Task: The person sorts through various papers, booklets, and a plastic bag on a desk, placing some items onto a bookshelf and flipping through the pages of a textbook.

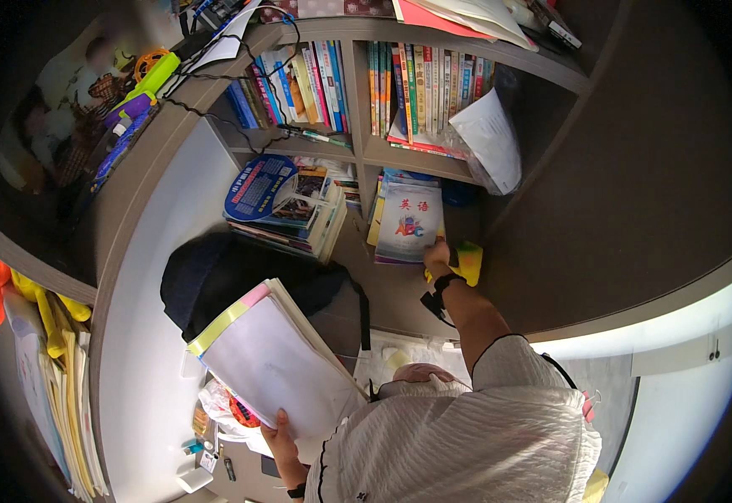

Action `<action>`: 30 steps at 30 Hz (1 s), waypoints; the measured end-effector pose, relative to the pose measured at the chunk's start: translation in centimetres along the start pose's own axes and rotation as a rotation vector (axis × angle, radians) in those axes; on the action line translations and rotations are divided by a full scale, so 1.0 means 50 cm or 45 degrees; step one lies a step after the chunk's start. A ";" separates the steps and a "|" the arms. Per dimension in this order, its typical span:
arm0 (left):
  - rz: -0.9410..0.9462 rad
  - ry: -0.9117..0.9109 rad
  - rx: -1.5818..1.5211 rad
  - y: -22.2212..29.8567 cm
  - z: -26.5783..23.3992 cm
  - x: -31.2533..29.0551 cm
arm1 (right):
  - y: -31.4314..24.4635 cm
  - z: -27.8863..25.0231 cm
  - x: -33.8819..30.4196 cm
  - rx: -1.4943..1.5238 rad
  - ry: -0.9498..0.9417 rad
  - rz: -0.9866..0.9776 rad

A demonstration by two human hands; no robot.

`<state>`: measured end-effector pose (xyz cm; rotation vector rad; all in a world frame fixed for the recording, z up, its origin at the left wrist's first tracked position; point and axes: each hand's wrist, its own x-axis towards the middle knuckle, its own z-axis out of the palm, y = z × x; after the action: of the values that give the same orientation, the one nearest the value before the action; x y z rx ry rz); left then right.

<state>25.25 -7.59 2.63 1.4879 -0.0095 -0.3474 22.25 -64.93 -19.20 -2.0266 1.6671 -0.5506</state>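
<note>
My left hand (280, 442) grips the lower edge of a thick sheaf of papers (269, 365) with a plain white front and a yellow and pink edge strip. The sheaf is tilted in front of a black cloth bag (236, 277). My right hand (437, 255), with a dark band at the wrist, reaches into the lower shelf. Its fingers are closed at the lower right corner of a pale exercise book (408, 220) with a colourful picture. That book lies on a small stack of others. Beside the hand is a yellow object (468, 264), partly hidden.
Left of the exercise books stands a stack of books (326, 226) with a round blue hand fan (257, 189) on top. Rows of upright books (433, 84) fill the upper compartments. A white packet (490, 138) juts from the right one. Black cables (253, 63) hang at upper left.
</note>
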 end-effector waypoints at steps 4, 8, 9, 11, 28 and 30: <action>-0.011 0.036 0.048 0.014 0.000 -0.013 | -0.097 -0.025 -0.038 0.090 -0.053 0.212; -0.067 -0.088 0.046 -0.004 -0.007 0.005 | -0.050 0.036 0.064 0.021 0.039 0.457; -0.058 -0.120 0.035 -0.010 0.001 0.019 | -0.021 0.043 0.106 -0.031 0.112 0.582; -0.024 -0.013 0.065 -0.007 -0.008 -0.001 | -0.052 0.051 0.055 -0.389 -0.433 -0.251; -0.005 -0.178 0.186 0.010 0.049 0.040 | -0.043 -0.109 -0.222 0.110 -0.372 0.031; -0.020 -0.307 0.145 0.002 0.069 0.056 | 0.078 -0.019 -0.149 0.057 -0.203 0.178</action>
<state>27.16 -11.58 2.46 1.5511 -0.2131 -0.5446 17.22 -58.32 -20.82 -1.8542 1.6692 -0.3650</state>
